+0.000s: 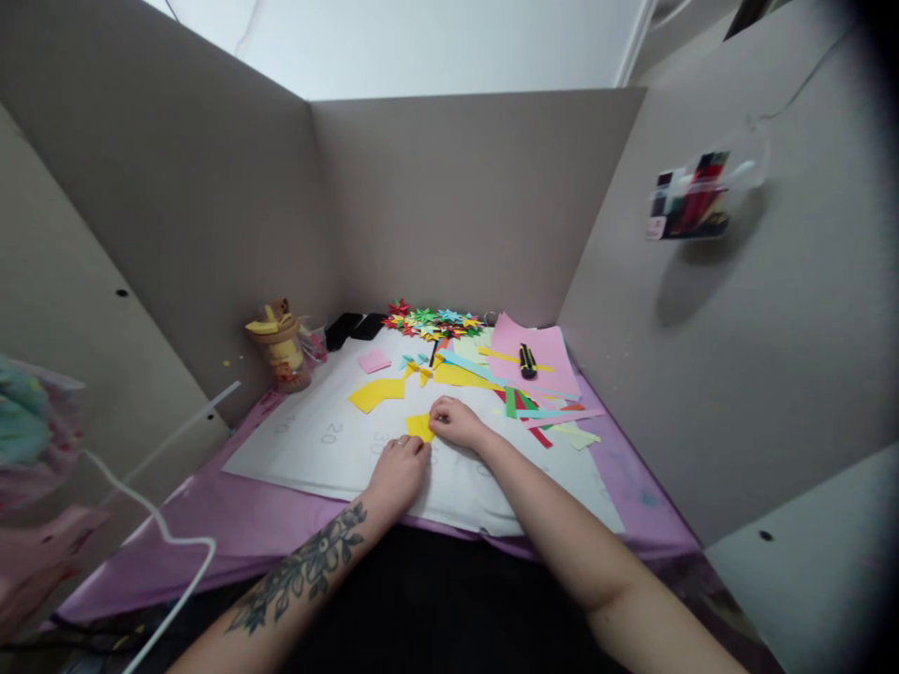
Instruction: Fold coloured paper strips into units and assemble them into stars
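Note:
A small yellow piece of paper [419,428] lies on the white sheet in front of me. My right hand [458,423] has its fingers pinched together at the paper's right edge. From below, my left hand [400,471], with a ring on one finger, presses its curled fingertips on the paper's lower edge. Just beyond, to the left, rests a bent yellow paper strip [377,394]. Small folded yellow paper shapes [420,371] stand farther back, beside a pink pad of paper [375,360].
Folded paper stars [435,323] are heaped at the back. To the right, a box cutter [527,360] lies on pink paper [554,374], near coloured strips [548,417]. A decorated cup [282,351] and two dark phones [355,328] stand back left. Grey panels [478,197] enclose the table.

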`<control>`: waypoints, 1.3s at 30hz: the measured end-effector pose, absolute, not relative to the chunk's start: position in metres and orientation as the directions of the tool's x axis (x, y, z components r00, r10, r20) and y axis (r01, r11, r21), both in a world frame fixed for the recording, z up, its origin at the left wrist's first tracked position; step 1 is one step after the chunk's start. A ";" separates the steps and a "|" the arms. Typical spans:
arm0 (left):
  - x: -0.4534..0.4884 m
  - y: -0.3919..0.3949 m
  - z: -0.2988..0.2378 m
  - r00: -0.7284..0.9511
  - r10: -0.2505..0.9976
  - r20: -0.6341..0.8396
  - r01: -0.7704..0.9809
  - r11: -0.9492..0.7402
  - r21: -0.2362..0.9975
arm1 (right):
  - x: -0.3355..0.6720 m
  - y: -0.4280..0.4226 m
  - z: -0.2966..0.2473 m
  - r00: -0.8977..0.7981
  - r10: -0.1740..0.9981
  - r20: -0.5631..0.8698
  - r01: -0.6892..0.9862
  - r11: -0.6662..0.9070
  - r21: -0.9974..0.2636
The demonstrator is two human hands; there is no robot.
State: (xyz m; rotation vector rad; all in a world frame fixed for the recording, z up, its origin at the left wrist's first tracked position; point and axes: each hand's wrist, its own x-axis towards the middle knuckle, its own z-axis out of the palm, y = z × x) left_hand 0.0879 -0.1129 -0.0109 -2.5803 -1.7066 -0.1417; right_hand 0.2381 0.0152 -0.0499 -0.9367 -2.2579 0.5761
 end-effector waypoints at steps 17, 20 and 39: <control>0.087 -0.108 -0.014 0.378 0.918 0.123 0.926 -0.378 -0.026 | 0.232 0.012 -0.047 -0.520 0.789 0.329 0.553 0.604 -0.575; 0.087 -0.108 -0.014 0.380 0.917 0.123 0.925 -0.379 -0.030 | 0.230 0.011 -0.047 -0.510 0.795 0.327 0.571 0.598 -0.563; 0.087 -0.106 -0.015 0.382 0.917 0.114 0.924 -0.379 -0.047 | 0.228 0.009 -0.046 -0.521 0.801 0.295 0.640 0.595 -0.486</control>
